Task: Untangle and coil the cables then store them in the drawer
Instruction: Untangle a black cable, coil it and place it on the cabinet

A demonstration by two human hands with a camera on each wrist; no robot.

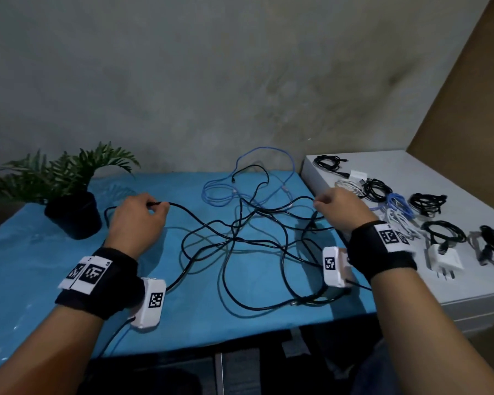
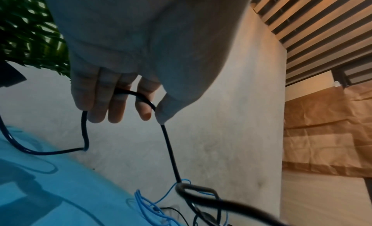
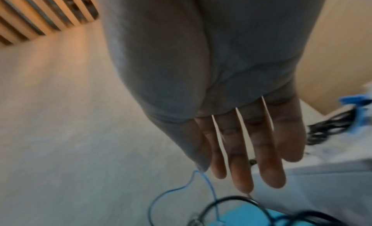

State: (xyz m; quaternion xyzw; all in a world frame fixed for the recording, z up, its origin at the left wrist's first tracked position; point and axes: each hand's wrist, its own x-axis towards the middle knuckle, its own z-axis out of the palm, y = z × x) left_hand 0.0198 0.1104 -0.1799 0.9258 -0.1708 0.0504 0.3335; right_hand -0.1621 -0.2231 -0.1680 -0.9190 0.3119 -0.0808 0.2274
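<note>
Fingers of the left hand pinch the black cable at nine o'clock on the surface, while the right hand hangs spread at three o'clock.

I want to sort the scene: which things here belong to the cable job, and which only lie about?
Job: tangled black cable, gripped by left hand; loose blue cable; coiled cables on white cabinet; right hand, open.
Lying about: potted plant; white charger.

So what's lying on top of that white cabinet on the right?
On the white cabinet: several coiled black cable bundles, white ones, one blue bundle and a white plug adapter. The right hand and wristband cover part of them.
</note>
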